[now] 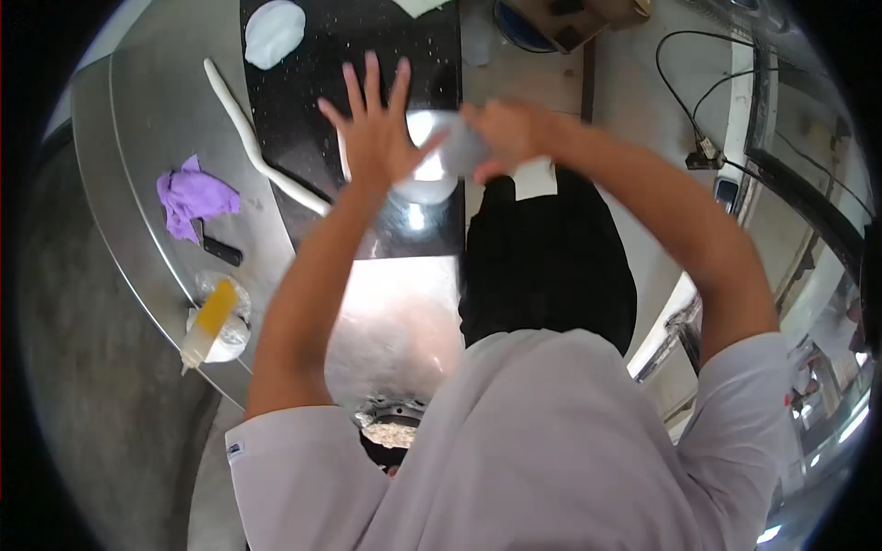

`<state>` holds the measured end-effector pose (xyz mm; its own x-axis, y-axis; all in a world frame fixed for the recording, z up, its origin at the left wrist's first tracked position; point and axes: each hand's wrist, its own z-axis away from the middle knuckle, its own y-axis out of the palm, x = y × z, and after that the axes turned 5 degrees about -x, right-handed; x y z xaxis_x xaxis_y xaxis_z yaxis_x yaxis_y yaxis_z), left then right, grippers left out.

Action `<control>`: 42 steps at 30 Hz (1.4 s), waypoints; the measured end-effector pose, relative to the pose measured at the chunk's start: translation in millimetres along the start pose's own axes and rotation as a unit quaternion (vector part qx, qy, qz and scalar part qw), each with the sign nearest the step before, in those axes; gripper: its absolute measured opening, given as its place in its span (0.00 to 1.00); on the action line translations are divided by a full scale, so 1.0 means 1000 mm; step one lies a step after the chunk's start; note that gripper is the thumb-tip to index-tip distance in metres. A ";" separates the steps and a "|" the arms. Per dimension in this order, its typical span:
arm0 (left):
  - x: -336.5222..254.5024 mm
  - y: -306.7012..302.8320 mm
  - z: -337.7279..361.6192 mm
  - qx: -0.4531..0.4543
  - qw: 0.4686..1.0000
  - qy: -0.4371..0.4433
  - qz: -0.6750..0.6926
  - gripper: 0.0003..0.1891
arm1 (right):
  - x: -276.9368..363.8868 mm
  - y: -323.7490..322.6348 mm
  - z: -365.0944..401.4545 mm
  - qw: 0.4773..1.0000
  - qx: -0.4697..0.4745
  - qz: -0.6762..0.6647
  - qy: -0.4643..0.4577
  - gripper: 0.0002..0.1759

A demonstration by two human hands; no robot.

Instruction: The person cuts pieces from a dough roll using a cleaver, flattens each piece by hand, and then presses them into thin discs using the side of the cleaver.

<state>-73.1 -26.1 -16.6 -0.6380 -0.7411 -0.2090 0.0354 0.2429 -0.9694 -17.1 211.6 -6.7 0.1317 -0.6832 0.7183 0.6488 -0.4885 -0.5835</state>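
Note:
My left hand [375, 145] is open, its fingers spread wide, over the black worktop [312, 101]. Under and beside it lies a shiny white round shape [424, 191], partly hidden by the palm. To its right, my right hand [503, 138] is closed at the worktop's edge, smeared by motion. Its fingers pinch a thin, pale grey sheet-like thing [462, 147], too blurred for me to tell its kind. A long white dough rope [253, 151] curves along the left side of the black top. Farther back rests a flat white dough piece [275, 34].
On the steel counter [152, 110] at left lie a purple cloth [197, 196], a black-handled tool [222, 250] and a squeeze bottle of yellow liquid [211, 321]. A shiny metal surface [395, 321] adjoins the black top. Cables [680, 83] run along the right.

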 end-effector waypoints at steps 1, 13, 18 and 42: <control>-0.003 0.000 0.011 0.027 1.000 -0.008 -0.011 0.59 | 0.002 0.018 0.007 0.999 0.006 0.032 0.010 0.50; 0.005 0.002 -0.021 -0.008 0.996 0.078 0.029 0.56 | 0.012 0.021 0.013 0.995 -0.099 0.019 0.026 0.52; 0.015 -0.009 -0.040 -0.082 0.991 0.096 -0.046 0.54 | 0.001 0.001 -0.014 0.989 -0.143 0.034 0.018 0.46; -0.029 -0.049 -0.025 0.222 0.897 0.362 -0.121 0.08 | 0.019 0.094 0.197 0.927 -0.254 -0.111 0.253 0.29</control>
<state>-75.8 -1.1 40.1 -0.9950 -0.0995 -0.0023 0.0285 -0.2626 -0.9645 194.3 259.9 26.7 -0.4144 -0.6391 0.6479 0.1646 -0.7528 -0.6373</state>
